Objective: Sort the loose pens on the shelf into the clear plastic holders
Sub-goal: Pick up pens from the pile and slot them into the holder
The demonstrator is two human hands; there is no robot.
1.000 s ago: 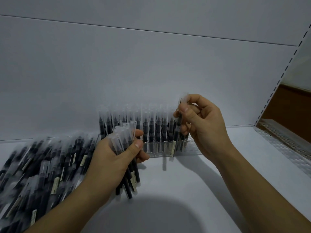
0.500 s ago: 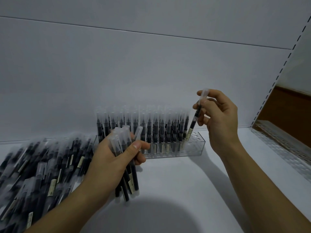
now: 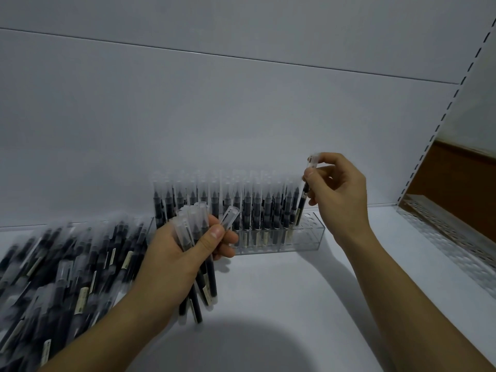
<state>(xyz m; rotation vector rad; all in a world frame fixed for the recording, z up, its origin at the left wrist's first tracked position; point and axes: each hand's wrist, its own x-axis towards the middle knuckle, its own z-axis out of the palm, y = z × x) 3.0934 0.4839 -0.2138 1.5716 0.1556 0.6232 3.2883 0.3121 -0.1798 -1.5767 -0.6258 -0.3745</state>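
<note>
Pinched between the right hand (image 3: 339, 194)'s thumb and fingers, one pen (image 3: 305, 193) now stands nearly upright, its lower end at the clear holder (image 3: 303, 237)'s right end; half a second ago it hung tilted above. Left hand (image 3: 174, 260) stays clenched on a bundle of about six pens (image 3: 200, 253). One loose pile (image 3: 61, 275) lies left on the shelf (image 3: 281, 304); its blurred pens cannot be counted.

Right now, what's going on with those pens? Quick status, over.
Left hand holding a bundle of pens. Right hand lowering one pen into clear holder, right end holes open. Loose pile waiting at left. Nothing blocking.
</note>
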